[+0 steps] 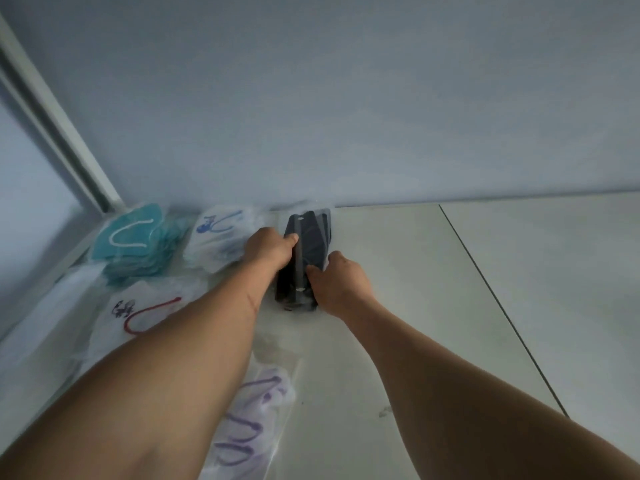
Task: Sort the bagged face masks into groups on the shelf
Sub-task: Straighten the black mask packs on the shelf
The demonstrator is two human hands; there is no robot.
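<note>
Black masks bag [306,261]: light, soft, slippery film; gripped at both long sides by left hand [268,249] and right hand [341,284]; best held there.

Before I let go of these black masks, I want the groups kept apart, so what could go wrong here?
The left hand and right hand hold the black mask stack right beside the blue-looped white masks; its slippery bags could slide into them. Your left forearm also hangs over the red-looped bag and purple-looped bag, so pulling back may drag them.
</note>
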